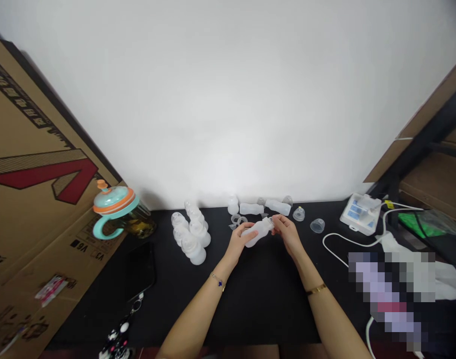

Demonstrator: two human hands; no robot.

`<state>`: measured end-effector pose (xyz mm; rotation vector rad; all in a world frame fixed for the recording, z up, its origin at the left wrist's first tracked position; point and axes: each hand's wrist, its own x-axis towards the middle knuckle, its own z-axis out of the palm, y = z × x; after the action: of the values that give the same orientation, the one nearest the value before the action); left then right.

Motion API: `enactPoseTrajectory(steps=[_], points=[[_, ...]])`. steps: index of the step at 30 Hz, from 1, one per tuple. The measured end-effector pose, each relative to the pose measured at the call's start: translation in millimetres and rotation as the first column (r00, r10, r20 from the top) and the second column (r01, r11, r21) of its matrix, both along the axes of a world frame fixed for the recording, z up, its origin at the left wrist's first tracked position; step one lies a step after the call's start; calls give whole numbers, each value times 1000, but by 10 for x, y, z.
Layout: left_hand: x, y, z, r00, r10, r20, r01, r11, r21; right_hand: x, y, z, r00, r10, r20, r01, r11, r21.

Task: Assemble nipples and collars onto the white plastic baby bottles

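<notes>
My left hand (237, 244) is wrapped round the body of a frosted white baby bottle (258, 233), which lies tilted with its neck toward the right. At that neck my right hand (287, 233) pinches a small clear piece, partly hidden by the fingers. Just behind are loose clear rings (235, 219) and two more frosted bottles, one lying on its side (251, 208) and another (278, 207) beside it. A clear dome cap (318, 226) and a clear nipple piece (299, 214) rest to the right of my right hand.
Several capped bottles (190, 234) stand grouped on the black table (265, 299). Left are a lidded jug (125, 212), a phone (140, 269) with a charm strap and a cardboard box (33, 149). Right are a white case (360, 214), a looping white cable (335, 234) and a pixelated area.
</notes>
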<state>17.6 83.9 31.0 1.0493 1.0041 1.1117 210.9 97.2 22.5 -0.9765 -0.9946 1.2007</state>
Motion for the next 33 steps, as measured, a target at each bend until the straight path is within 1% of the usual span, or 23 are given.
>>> enactPoseTrajectory(steps=[4,20,27,33], points=[[-1,-13,28,1000,-12,-7,12,1000,-1,-3,-1,6,1000,-3,23,4,1000,-4],[0,-3,9,999,-16,-43,17,999,28,7,0,1,991,-32,130,32,999,5],[-3,-19,26,998,-22,-60,25,999,40,20,-2,-15,984,-50,170,51,999,0],[4,-4,-7,998,-24,-54,26,999,39,23,0,-14,979,-58,198,59,998,2]])
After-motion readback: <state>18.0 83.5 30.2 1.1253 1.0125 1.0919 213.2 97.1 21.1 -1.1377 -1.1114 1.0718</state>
